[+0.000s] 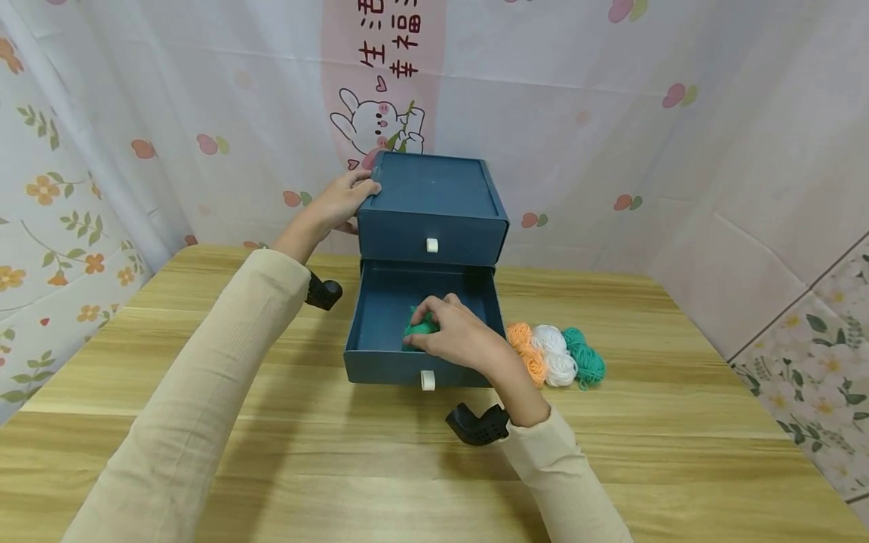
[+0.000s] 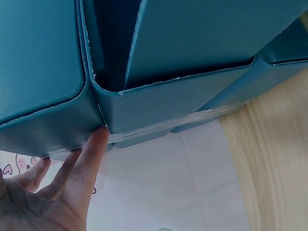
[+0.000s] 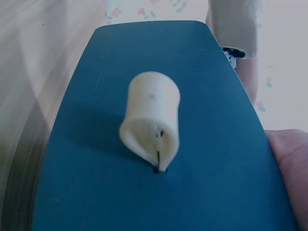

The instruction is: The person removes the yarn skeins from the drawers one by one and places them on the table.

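Observation:
A dark blue two-drawer cabinet (image 1: pixel 434 185) stands on the table, its lower drawer (image 1: pixel 380 309) pulled out and its upper drawer (image 1: pixel 394 234) closed. My left hand (image 1: pixel 339 200) rests against the cabinet's upper left edge; in the left wrist view its fairly straight fingers (image 2: pixel 89 168) touch the blue side. Inside the lower drawer, my right hand (image 1: pixel 455 332) curls its thumb and fingers round a green yarn ball (image 1: pixel 422 326), partly hidden by the hand. In the right wrist view, the drawer front with its white pull tab (image 3: pixel 151 115) hides most of that hand.
Right of the drawer lie orange yarn balls (image 1: pixel 526 351), white yarn balls (image 1: pixel 555 354) and green yarn balls (image 1: pixel 585 358) on the wooden table (image 1: pixel 652 422). A printed curtain (image 1: pixel 543 121) hangs behind the cabinet. Black wrist-worn devices (image 1: pixel 478 424) sit near both cuffs.

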The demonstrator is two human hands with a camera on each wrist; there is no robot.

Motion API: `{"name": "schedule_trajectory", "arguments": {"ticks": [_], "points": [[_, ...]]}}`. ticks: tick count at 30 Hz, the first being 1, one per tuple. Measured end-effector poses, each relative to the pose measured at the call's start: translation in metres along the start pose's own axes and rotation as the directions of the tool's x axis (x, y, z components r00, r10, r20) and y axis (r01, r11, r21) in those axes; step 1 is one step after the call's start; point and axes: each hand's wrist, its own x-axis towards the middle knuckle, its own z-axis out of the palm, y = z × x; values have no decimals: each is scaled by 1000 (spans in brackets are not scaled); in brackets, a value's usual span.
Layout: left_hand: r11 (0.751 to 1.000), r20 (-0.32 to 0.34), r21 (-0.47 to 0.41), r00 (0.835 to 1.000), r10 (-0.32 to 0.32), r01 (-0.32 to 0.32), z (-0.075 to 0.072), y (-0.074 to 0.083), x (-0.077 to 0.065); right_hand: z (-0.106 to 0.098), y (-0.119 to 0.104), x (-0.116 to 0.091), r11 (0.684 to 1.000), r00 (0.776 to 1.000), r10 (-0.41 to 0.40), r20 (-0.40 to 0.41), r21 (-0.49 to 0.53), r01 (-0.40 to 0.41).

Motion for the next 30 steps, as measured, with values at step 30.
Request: {"name": "schedule_trajectory", "arguments": {"ticks": [30], "points": [[999, 28, -20, 999, -29, 30, -2, 0, 1, -54, 18, -32, 974, 954, -61, -294, 193, 121]]}}
